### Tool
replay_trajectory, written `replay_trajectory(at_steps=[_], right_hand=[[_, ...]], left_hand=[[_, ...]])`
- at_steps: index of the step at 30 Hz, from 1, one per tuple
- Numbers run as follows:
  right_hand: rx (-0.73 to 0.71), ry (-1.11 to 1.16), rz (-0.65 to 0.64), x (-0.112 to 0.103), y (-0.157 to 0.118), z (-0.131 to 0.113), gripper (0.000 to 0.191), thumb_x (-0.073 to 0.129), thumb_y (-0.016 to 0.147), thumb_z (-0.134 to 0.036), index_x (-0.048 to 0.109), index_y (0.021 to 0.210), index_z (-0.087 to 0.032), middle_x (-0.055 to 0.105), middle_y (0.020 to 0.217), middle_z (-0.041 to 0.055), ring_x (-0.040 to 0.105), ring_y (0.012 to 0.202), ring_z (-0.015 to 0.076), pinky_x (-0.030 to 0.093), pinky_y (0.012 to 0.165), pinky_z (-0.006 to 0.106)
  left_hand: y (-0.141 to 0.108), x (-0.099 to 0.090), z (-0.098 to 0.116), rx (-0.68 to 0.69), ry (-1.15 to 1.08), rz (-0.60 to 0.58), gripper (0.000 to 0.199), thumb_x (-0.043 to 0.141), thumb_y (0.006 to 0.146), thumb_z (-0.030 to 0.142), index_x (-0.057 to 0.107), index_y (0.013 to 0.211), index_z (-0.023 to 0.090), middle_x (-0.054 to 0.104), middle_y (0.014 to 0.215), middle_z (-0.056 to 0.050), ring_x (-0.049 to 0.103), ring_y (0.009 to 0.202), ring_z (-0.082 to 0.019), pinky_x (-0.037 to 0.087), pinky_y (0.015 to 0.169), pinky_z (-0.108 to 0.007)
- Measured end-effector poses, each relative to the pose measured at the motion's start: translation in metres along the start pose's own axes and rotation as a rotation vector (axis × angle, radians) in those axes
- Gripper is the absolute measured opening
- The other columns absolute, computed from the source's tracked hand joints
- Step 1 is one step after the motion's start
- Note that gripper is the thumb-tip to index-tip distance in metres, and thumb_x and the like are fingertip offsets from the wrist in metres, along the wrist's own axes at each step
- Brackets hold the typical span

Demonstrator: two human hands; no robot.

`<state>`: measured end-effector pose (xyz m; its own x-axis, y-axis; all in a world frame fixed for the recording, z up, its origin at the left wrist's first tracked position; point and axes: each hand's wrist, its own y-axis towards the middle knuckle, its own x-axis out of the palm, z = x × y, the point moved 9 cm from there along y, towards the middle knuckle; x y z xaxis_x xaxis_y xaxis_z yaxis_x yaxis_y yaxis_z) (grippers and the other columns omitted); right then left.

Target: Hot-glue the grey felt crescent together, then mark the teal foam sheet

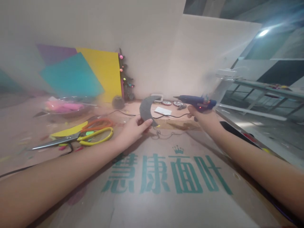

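A grey crescent-shaped piece [146,108] is pinched at its lower end by my left hand [139,128], between thumb and fingers, and held above the table. A thin string lies loosely beneath it on the table. My right hand [199,115] is closed around the handle of a blue hot glue gun [196,100]. The gun's nozzle points left toward the crescent, apart from it, and a small red light glows on its body. A dark cord runs behind my left hand toward the gun.
On the left lie orange-and-yellow-handled scissors [95,134], a yellow strip [68,129] and a clear bowl [66,106] of pink pieces. Coloured sheets [71,76] lean on the wall beside a dark decoration with small pompoms. A white card [162,110] and round tins [167,103] sit at the back.
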<state>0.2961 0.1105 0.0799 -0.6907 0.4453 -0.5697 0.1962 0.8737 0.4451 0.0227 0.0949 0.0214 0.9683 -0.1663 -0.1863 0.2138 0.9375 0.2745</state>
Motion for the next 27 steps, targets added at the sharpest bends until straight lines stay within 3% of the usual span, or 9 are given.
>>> replay_trajectory(at_steps=[4, 6, 10, 15, 21, 27], right_hand=[[-0.182, 0.182, -0.129, 0.022, -0.035, -0.036, 0.025, 0.059, 0.088, -0.042, 0.071, 0.096, -0.022, 0.075, 0.095, 0.0062, 0.069, 0.088, 0.0240, 0.052, 0.082, 0.037], [-0.221, 0.157, -0.187, 0.032, -0.051, -0.046, 0.021, 0.058, 0.088, -0.040, 0.071, 0.091, -0.023, 0.074, 0.092, 0.0042, 0.069, 0.088, 0.0230, 0.051, 0.085, 0.037], [-0.228, 0.021, -0.238, 0.040, -0.070, -0.051, 0.021, 0.060, 0.085, -0.040, 0.066, 0.077, -0.022, 0.069, 0.076, 0.0029, 0.066, 0.076, 0.0223, 0.053, 0.077, 0.038], [-0.293, 0.063, -0.321, 0.047, -0.075, -0.057, 0.022, 0.063, 0.078, -0.044, 0.064, 0.079, -0.021, 0.068, 0.080, 0.0050, 0.064, 0.075, 0.0234, 0.054, 0.073, 0.038], [-0.333, 0.055, -0.320, 0.049, -0.073, -0.055, 0.020, 0.062, 0.081, -0.043, 0.066, 0.086, -0.025, 0.071, 0.089, 0.0045, 0.067, 0.084, 0.0245, 0.054, 0.080, 0.041], [-0.330, 0.033, -0.357, 0.051, -0.075, -0.059, 0.023, 0.064, 0.078, -0.043, 0.065, 0.075, -0.020, 0.067, 0.074, 0.0024, 0.063, 0.071, 0.0198, 0.053, 0.070, 0.033]], left_hand=[[0.002, -0.001, -0.011, -0.103, -0.137, 0.018, 0.036, 0.062, 0.082, 0.050, 0.057, 0.080, 0.015, 0.058, 0.068, 0.001, 0.052, 0.056, -0.009, 0.042, 0.054, -0.022], [0.002, -0.002, -0.015, -0.145, -0.195, 0.028, 0.034, 0.063, 0.082, 0.048, 0.056, 0.079, 0.015, 0.057, 0.066, 0.001, 0.051, 0.055, -0.008, 0.042, 0.053, -0.021], [0.003, -0.003, -0.017, -0.175, -0.239, 0.044, 0.028, 0.064, 0.082, 0.042, 0.056, 0.078, 0.015, 0.057, 0.063, 0.002, 0.051, 0.053, -0.008, 0.042, 0.052, -0.020], [0.004, -0.005, -0.018, -0.156, -0.224, 0.046, 0.024, 0.065, 0.081, 0.038, 0.057, 0.080, 0.016, 0.059, 0.062, 0.001, 0.054, 0.056, -0.010, 0.041, 0.053, -0.020], [0.004, -0.009, -0.016, -0.117, -0.200, 0.079, 0.026, 0.067, 0.080, 0.040, 0.056, 0.082, 0.016, 0.053, 0.064, 0.004, 0.048, 0.054, -0.007, 0.038, 0.051, -0.019], [0.003, -0.008, -0.014, -0.145, -0.212, 0.082, 0.025, 0.066, 0.079, 0.036, 0.054, 0.079, 0.014, 0.058, 0.067, 0.000, 0.052, 0.055, -0.009, 0.041, 0.052, -0.021]])
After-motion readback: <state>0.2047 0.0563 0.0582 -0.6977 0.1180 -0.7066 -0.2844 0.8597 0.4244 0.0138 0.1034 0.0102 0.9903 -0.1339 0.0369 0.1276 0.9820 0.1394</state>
